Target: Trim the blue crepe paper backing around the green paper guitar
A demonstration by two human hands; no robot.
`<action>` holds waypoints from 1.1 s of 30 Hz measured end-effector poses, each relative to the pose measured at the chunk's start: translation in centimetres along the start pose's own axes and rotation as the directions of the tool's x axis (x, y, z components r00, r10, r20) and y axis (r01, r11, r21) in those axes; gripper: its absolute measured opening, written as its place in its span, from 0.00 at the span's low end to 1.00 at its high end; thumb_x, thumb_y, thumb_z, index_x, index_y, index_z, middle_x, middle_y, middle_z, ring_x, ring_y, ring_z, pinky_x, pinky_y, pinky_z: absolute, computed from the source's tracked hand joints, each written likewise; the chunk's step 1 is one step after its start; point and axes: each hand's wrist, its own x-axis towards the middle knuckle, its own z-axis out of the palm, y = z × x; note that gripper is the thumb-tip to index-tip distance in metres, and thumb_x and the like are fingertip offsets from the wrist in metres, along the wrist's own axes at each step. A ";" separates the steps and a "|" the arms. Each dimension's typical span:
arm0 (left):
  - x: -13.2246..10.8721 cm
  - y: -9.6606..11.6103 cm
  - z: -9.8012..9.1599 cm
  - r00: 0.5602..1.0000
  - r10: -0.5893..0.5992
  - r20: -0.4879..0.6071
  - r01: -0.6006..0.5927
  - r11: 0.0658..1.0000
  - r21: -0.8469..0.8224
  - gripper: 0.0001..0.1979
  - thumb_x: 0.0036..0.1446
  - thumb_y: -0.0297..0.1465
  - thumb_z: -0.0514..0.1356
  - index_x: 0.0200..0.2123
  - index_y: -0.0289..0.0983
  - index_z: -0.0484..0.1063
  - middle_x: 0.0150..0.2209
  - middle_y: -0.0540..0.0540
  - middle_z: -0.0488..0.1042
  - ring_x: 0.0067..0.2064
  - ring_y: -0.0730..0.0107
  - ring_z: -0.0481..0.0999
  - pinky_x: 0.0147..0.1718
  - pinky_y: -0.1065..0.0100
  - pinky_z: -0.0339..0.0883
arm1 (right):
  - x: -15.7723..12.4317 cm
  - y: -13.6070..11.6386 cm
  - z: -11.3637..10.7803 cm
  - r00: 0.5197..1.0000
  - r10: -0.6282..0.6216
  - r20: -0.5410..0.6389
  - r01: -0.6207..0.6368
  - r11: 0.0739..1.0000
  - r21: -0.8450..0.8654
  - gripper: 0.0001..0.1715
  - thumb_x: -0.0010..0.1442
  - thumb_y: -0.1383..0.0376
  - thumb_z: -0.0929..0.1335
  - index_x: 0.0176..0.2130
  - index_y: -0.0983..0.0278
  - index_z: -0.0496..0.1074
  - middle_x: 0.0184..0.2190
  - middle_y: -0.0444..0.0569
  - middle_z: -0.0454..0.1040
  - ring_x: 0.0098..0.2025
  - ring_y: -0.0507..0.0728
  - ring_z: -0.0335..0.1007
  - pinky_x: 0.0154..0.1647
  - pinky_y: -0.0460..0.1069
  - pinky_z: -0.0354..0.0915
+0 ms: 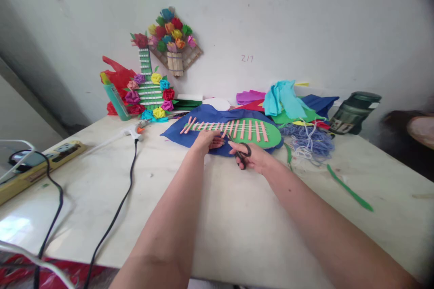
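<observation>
Scissors (242, 150), black-looped, sit gripped in right hand (257, 159); left hand (206, 141) lies flat, open, on pink strips (242, 129).

The only writing that can be read is a small reddish handwritten mark (247, 58) on the wall (305, 18). It reads "Z17", or perhaps "217", and stands to the right of the paper flower bouquet (171, 31), slightly lower than it. Far to the right of the bouquet and well below it, a dark jar (354, 113) bears a pale label too blurred to read.

On the table (237, 216), the glue gun (137, 130) lies left of the cloth (179, 137), the yarn (310, 141) right.
</observation>
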 end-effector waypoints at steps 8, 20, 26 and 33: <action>0.5 -0.5 0.4 0.999 -0.031 -0.016 0.031 1.000 -0.003 0.08 0.50 0.20 0.59 0.19 0.29 0.71 0.18 0.45 0.72 0.16 0.78 0.68 0.18 0.77 0.66 | -0.1 0.0 -0.8 0.998 0.042 0.052 -0.036 0.993 -0.110 0.22 0.57 0.51 0.67 0.35 0.70 0.68 0.16 0.46 0.68 0.14 0.49 0.66 0.08 0.38 0.47; 0.0 -0.2 0.6 0.999 -0.049 0.023 0.048 0.998 0.044 0.06 0.49 0.21 0.61 0.21 0.29 0.71 0.20 0.44 0.73 0.18 0.78 0.69 0.19 0.75 0.67 | -3.1 -3.4 -5.6 0.968 0.098 0.232 0.040 0.849 -0.527 0.29 0.47 0.44 0.70 0.27 0.69 0.69 0.11 0.44 0.66 0.10 0.48 0.60 0.08 0.41 0.49; -0.1 0.0 0.9 0.999 -0.053 0.006 0.052 0.993 0.102 0.09 0.50 0.23 0.60 0.19 0.31 0.68 0.18 0.47 0.71 0.17 0.78 0.67 0.17 0.75 0.65 | -3.7 -4.0 -7.1 0.969 -0.046 0.244 0.138 0.916 -0.376 0.30 0.48 0.44 0.69 0.30 0.69 0.70 0.12 0.43 0.66 0.11 0.47 0.59 0.10 0.42 0.54; 0.0 -0.1 1.3 0.999 -0.046 0.001 0.046 0.991 0.122 0.09 0.50 0.21 0.58 0.20 0.31 0.69 0.18 0.45 0.72 0.18 0.77 0.69 0.17 0.75 0.65 | -1.2 -2.1 -4.4 0.988 -0.027 0.150 0.074 0.946 -0.317 0.31 0.49 0.43 0.68 0.29 0.69 0.70 0.14 0.46 0.68 0.12 0.48 0.64 0.08 0.40 0.49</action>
